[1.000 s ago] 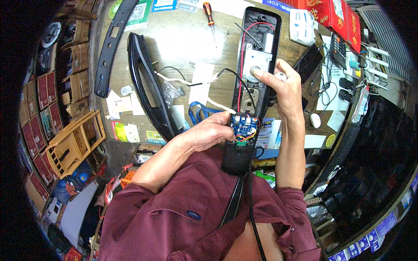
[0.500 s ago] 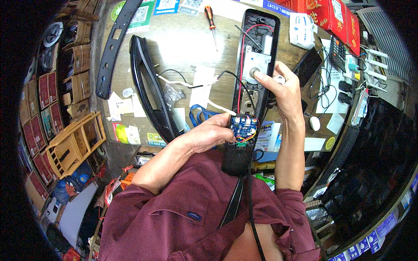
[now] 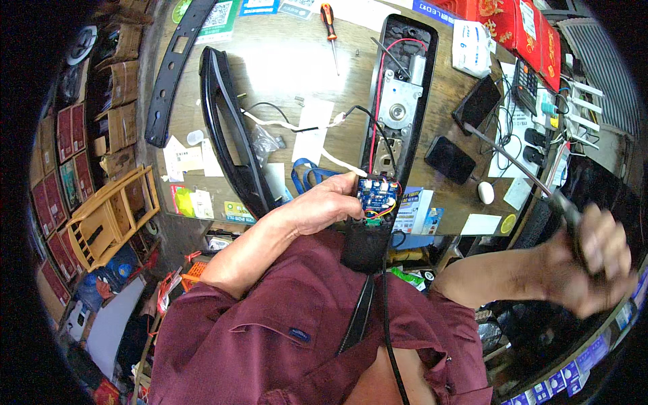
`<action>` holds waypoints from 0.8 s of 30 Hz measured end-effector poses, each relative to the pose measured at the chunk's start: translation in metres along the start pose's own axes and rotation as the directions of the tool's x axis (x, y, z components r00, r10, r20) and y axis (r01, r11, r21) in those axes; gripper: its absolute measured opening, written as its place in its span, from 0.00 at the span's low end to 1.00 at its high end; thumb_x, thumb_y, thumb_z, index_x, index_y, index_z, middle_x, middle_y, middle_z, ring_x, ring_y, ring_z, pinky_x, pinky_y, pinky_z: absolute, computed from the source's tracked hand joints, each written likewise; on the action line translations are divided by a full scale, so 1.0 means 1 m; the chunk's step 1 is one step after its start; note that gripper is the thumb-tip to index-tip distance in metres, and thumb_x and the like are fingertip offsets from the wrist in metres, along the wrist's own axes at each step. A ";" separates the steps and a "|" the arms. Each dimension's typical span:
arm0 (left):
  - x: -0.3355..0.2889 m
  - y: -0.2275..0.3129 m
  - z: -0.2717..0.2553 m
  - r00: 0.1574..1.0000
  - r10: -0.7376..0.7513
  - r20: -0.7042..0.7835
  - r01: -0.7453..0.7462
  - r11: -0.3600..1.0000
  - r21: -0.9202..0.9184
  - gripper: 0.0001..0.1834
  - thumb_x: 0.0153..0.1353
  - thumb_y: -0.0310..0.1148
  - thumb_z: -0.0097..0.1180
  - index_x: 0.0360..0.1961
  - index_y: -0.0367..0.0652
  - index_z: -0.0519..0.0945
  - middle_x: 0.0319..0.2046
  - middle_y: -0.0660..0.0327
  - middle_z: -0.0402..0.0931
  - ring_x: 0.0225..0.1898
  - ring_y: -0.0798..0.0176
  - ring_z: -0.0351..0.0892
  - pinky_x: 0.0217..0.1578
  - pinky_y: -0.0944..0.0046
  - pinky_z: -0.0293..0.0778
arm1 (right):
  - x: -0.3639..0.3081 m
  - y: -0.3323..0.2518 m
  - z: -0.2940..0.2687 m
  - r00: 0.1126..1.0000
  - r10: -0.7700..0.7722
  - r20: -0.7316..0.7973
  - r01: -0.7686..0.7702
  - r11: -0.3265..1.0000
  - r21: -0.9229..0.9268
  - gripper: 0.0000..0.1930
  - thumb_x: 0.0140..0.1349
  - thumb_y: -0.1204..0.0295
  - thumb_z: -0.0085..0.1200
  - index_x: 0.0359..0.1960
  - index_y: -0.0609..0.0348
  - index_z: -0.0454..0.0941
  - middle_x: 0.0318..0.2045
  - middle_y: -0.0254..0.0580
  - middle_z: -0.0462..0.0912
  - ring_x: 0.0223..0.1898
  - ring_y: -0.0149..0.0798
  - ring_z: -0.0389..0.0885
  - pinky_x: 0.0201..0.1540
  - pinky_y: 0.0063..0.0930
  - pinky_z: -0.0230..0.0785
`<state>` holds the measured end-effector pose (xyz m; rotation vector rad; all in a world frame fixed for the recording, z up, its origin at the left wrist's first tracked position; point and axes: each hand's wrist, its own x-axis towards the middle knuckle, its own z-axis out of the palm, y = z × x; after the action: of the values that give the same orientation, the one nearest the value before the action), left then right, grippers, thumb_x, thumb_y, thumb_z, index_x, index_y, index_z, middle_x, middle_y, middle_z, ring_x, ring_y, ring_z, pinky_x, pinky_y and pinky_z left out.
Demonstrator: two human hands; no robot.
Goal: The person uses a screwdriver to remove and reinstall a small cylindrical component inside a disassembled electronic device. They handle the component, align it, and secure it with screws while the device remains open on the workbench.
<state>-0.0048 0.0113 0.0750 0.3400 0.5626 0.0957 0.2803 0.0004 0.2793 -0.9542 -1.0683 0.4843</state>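
Note:
My left hand (image 3: 325,208) is closed at the left edge of a small blue circuit board (image 3: 376,194) with thin coloured wires. This board sits at the near end of a long black housing (image 3: 422,81), open to show a metal motor unit (image 3: 398,108) and a red wire. Out to the right, my right hand (image 3: 594,260), smeared by motion, grips a long-shafted screwdriver (image 3: 516,162) whose tip points toward the phones. A black curved handle piece (image 3: 214,101) lies left of the housing, joined to it by a black and white cable (image 3: 290,126).
A second screwdriver (image 3: 329,30), orange and black, lies at the far side of the table. On the right are two phones (image 3: 450,160), a white mouse (image 3: 485,193), a calculator (image 3: 524,84) and tangled cables. A perforated black plate (image 3: 172,81) lies far left.
My right hand has left the housing's right edge and swung far to the right; it now holds a long screwdriver. My left hand has stayed at the circuit board.

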 end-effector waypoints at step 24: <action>0.001 -0.001 0.002 0.999 -0.020 0.029 0.024 0.989 -0.148 0.32 0.50 0.11 0.48 0.60 0.35 0.75 0.51 0.57 0.82 0.52 0.64 0.82 0.54 0.65 0.76 | -0.027 0.025 0.078 0.977 0.124 -0.175 -0.132 0.991 -0.034 0.18 0.76 0.58 0.46 0.28 0.53 0.63 0.26 0.34 0.62 0.28 0.36 0.64 0.33 0.31 0.55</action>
<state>-0.0032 0.0097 0.0760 0.1897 0.5288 0.1111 0.2012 0.0262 0.2564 -1.0897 -0.8678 0.4754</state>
